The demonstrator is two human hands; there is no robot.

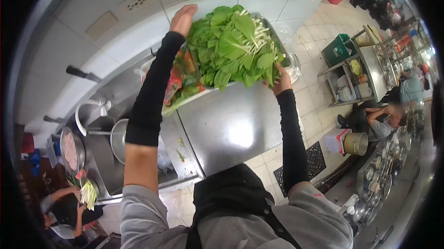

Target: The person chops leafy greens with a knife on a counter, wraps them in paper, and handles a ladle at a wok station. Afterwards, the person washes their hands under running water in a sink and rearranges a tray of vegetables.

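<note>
A large heap of leafy greens [226, 47] with pale cut stems fills a metal tray [280, 41] at the back of the steel counter. At the heap's far left corner is my left hand [183, 20], fingers bent around the tray's edge, partly behind the leaves. My right hand [281, 81] grips the tray's near right corner, thumb and fingers apart around the rim. Under my left forearm, a light-coloured container [173, 106] holds red and green vegetables, partly in plastic. It stands directly left of the greens.
Left are a sink with a white faucet [82, 115], a metal bowl of pale food [69, 149] and wall-hung knives [83, 73]. A person [64, 207] holds pale stalks at lower left. Right are a steel shelf cart [372, 66], a pot [355, 144] and a seated person [381, 124].
</note>
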